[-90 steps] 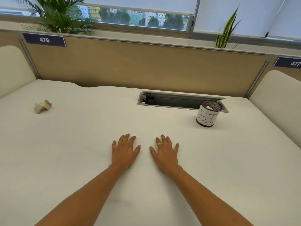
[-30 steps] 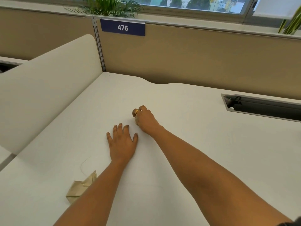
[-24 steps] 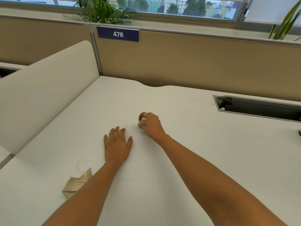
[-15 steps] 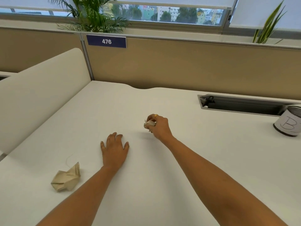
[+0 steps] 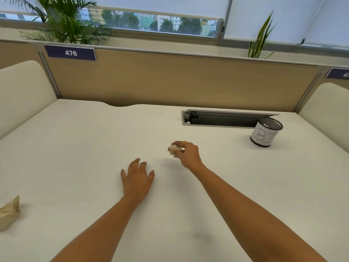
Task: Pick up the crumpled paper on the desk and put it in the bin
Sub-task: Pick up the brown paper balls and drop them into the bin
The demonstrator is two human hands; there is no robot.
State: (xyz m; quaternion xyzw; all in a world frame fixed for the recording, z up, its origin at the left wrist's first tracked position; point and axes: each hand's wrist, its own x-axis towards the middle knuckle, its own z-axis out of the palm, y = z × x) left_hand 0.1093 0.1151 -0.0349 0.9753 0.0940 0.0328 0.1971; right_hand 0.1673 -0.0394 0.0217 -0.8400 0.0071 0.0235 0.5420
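A small ball of crumpled paper is pinched in the curled fingers of the right hand, held over the white desk. The left hand is laid flat on the desk, fingers spread, with nothing in it. The bin is stood well apart to the right, by the cable slot. Another paper lump is seen at the left edge.

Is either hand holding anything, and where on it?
The right hand pinches a small crumpled whitish paper ball by its right side; the left hand rests on the white desk, holding nothing.
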